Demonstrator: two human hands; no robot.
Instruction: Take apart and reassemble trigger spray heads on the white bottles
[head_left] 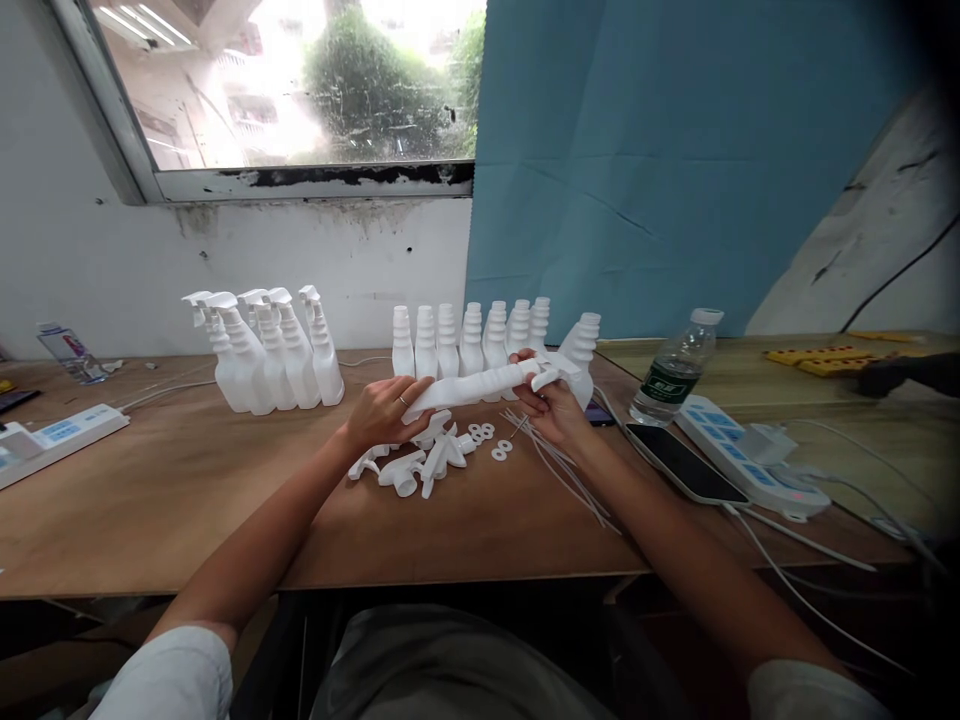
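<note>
A white spray bottle (480, 386) lies sideways in the air between my hands, its trigger head (553, 369) pointing right. My left hand (388, 408) is closed round the bottle's base end. At the neck and trigger head, the fingers of my right hand (546, 402) are closed on the same bottle. Beneath it on the table lie several loose trigger heads (405, 470), small white ring washers (499, 453) and thin white tubes (570, 475). Behind stand several bottles without heads (471, 340), partly hidden by my hands and the held bottle.
Several bottles with trigger heads (277, 350) stand at the left back. To the right are a water bottle (675, 368), a phone (686, 462) and a power strip (750, 460) with cables. Another power strip (64, 440) and a tilted clear bottle (73, 352) are at far left.
</note>
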